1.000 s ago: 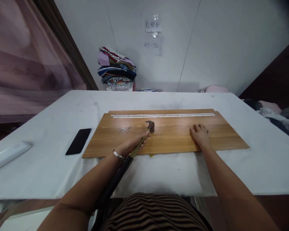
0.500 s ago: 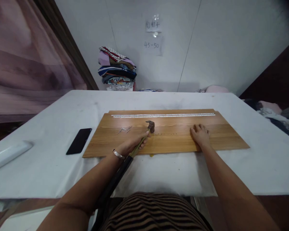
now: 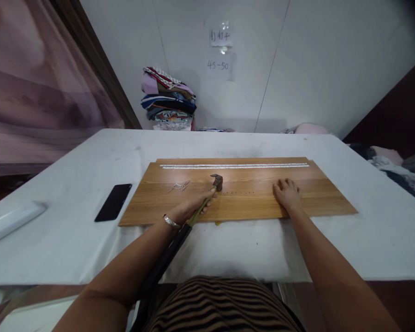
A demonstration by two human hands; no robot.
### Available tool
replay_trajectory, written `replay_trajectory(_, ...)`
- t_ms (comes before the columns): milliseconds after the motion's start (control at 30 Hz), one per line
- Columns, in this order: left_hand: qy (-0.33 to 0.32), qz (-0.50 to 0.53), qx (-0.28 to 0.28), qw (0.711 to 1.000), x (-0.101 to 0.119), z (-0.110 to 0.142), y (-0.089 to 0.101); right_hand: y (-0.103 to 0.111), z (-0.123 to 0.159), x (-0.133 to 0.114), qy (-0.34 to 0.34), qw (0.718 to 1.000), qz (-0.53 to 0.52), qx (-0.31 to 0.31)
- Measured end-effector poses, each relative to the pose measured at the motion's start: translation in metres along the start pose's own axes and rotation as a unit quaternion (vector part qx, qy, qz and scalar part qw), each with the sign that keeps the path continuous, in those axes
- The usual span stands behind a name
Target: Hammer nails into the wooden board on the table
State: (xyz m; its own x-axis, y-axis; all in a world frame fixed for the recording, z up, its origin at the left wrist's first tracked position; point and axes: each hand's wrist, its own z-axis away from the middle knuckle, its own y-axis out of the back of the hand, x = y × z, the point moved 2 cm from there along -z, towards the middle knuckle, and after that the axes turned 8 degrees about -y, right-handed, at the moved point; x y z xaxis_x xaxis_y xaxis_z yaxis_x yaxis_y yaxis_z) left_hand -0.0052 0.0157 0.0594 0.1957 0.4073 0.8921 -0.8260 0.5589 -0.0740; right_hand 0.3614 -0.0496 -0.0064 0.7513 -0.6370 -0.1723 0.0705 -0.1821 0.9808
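My left hand (image 3: 201, 202) is closed around the neck of a claw hammer (image 3: 216, 182), close below its rusty head. The long handle, dark at its lower part, slants back along my left forearm. Under the hammer head lies a wooden board (image 3: 148, 210). A row of small nail heads (image 3: 242, 192) runs to the right from the hammer head across the board. Several loose nails (image 3: 179, 186) lie on the wood left of the hammer. My right hand (image 3: 288, 193) rests on the right part of the board, palm down and fingers spread, holding nothing.
Two pale measuring strips (image 3: 235, 166) lie along the board's far edge. A black phone (image 3: 113, 203) is on the white-covered table (image 3: 224, 253), left of the board. At far left lies a white roll (image 3: 14, 223). Folded clothes (image 3: 168, 99) are stacked beyond the table, against the wall.
The hammer head and my left hand have shifted very slightly to the right. My right hand, the board and the loose nails stay where they were.
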Motion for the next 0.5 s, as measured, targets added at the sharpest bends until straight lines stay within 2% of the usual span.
replay_trajectory(200,-0.020,0.017,-0.015,1.000,0.004,0.002,0.000,0.000,0.000,0.000,0.005,1.000,-0.004,0.004)
replay_trajectory(500,-0.002,0.000,0.001,1.000,-0.006,-0.003,0.001,0.001,0.001,-0.001,0.005,1.000,0.001,0.004)
